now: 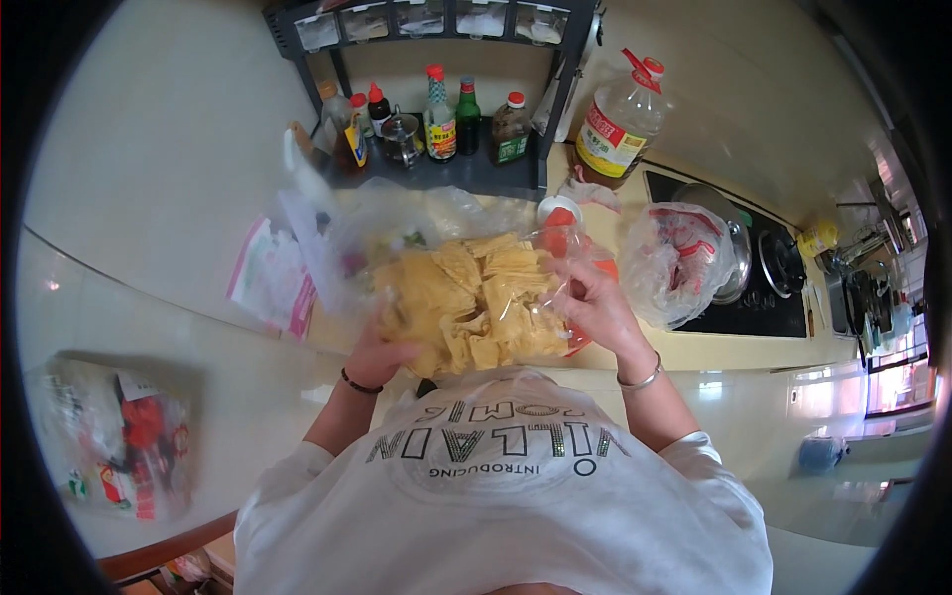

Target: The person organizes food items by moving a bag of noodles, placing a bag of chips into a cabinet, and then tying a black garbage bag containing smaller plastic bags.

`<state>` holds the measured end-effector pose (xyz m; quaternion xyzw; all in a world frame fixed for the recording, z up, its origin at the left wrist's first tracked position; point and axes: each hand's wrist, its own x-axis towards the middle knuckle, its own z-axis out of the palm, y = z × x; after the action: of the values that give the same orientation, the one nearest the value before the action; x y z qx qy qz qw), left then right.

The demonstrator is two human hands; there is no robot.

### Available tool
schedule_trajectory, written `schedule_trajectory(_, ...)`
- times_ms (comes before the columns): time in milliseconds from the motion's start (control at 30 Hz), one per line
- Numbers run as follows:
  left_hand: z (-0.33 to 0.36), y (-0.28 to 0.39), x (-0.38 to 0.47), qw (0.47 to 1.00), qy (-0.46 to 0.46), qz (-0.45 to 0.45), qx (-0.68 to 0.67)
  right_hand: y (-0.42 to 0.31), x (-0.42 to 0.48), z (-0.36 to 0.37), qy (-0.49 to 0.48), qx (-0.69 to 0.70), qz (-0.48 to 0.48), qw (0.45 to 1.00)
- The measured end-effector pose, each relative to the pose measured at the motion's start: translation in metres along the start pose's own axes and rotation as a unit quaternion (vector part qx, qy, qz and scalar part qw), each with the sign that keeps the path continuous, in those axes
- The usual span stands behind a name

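A clear plastic bag full of folded yellow dried tofu skin (pixel 476 305) is held up in front of my shirt, over the counter's front edge. My left hand (pixel 383 346) grips the lower left side of the bag, its fingers partly blurred. On the right, my right hand (pixel 595 301) pinches the bag's upper right edge between thumb and fingers. Behind the bag, crumpled clear plastic bags (pixel 446 208) lie on the counter, with something green and purple blurred inside. Red-orange plastic (pixel 561 227) shows just beyond my right hand.
A black rack (pixel 439 175) holds several sauce bottles and a glass cruet. A large oil bottle (pixel 617 126) stands right of it. A plastic-wrapped bundle (pixel 677 264) sits beside the black cooktop (pixel 732 323). A pink-and-white packet (pixel 275 275) lies left; a stuffed plastic bag (pixel 123 439) is at far left.
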<state>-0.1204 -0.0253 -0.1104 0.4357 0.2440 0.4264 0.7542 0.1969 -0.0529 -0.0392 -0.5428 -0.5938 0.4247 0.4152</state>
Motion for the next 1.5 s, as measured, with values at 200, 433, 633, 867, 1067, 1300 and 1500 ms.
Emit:
schedule_trajectory(200,-0.011,-0.007,-0.001,0.998,0.059,0.005,0.008,-0.009,0.003,-0.009,0.103,-0.034,-0.079,0.991)
schedule_trajectory(433,-0.016,-0.009,0.001,1.000,0.020,0.010,0.010,-0.005,0.004,-0.008,0.116,0.031,-0.026,0.992)
schedule_trajectory(633,-0.017,-0.005,0.003,0.976,0.000,0.044,0.213,-0.024,-0.001,-0.006,0.113,-0.127,-0.157,0.973)
schedule_trajectory(867,-0.008,-0.007,0.006,0.990,0.019,-0.011,-0.138,-0.023,0.001,-0.011,0.036,-0.078,-0.125,0.988)
schedule_trajectory(1067,-0.018,-0.014,0.006,0.991,0.015,-0.008,-0.135,-0.013,0.001,-0.018,0.063,-0.164,-0.194,0.965)
schedule_trajectory(1300,-0.019,-0.011,0.007,0.995,0.009,0.010,-0.101,0.016,-0.006,-0.027,0.139,0.179,-0.065,0.972)
schedule_trajectory(1500,-0.010,-0.004,0.010,0.992,0.000,0.005,-0.129,0.049,-0.018,-0.008,-0.065,0.249,0.017,0.966)
